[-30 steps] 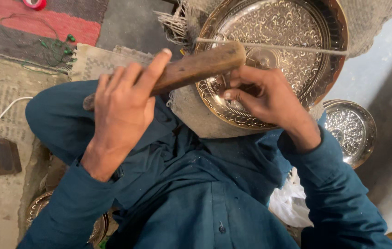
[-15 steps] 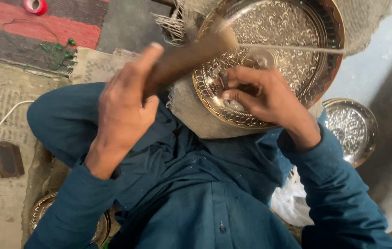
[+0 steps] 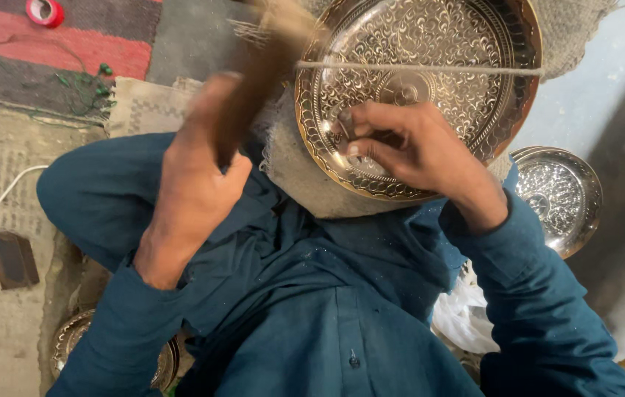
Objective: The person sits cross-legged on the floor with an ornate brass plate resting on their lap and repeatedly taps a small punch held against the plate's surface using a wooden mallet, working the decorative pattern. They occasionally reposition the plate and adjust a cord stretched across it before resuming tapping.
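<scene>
Brass tray point(image 3: 459, 44) rests on the lap; right hand point(image 3: 408, 147) pinches a small chisel point(image 3: 347, 126) on it, left hand point(image 3: 195, 184) grips a blurred wooden mallet point(image 3: 254, 81).

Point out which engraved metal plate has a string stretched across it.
The large plate under the right hand; string crosses it. The smaller plate lies bare.

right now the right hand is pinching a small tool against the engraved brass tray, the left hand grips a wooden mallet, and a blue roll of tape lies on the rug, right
Not quite: the roll of tape on the rug is red, not blue, as the head view shows. The rest holds: the right hand pinches a small tool against the engraved brass tray, and the left hand grips the wooden mallet.
</scene>
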Available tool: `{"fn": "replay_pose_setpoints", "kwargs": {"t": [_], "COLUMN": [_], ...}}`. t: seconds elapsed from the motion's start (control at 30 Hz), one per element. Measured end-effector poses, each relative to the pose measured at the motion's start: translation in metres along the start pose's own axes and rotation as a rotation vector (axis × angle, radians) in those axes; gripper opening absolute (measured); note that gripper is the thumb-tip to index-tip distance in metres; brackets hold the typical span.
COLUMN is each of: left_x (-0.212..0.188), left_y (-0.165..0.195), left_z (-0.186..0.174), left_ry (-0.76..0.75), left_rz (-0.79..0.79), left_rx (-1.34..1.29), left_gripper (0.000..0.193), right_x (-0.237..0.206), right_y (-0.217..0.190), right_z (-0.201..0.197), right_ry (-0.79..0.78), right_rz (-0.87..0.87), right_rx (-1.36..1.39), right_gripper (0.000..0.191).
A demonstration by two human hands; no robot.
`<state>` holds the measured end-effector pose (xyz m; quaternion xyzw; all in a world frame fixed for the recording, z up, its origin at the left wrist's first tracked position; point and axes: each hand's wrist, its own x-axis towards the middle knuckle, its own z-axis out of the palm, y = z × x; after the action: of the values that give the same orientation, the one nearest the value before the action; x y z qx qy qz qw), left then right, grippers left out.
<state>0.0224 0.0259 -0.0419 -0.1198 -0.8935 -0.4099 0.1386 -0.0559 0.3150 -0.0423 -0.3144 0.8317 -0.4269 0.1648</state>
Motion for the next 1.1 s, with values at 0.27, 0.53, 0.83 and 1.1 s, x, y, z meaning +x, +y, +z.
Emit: {"fn": "replay_pose_setpoints", "kwargs": {"t": [0.27,0.53,0.83,1.1], "left_x": [0.000,-0.004,-0.009,-0.027], "left_y": [-0.001,-0.003,-0.001,0.009], "left_z": [-0.003,-0.005,-0.010,0.009], "left_ry": [-0.148,-0.115,-0.143,-0.152], "left_rz": [-0.095,-0.004,-0.153,-0.433], "left_rx": [0.241,0.328,0.238,-0.145], "left_gripper": [0.078,0.080,0.073,0.069], "right_x": [-0.001,0.001,-0.002,-0.006], "right_y": [-0.004,-0.007,-0.003,-0.005], "right_z": [-0.002,-0.004,-0.005,-0.008], "right_ry": [0.025,0.014,0.062,0.093], "right_rz": [-0.032,-0.090,-0.081,-0.064], "right_rx": [-0.038,0.017,0.131,0.008], "right_gripper": [0.022,0.026,0.020,0.032]}}
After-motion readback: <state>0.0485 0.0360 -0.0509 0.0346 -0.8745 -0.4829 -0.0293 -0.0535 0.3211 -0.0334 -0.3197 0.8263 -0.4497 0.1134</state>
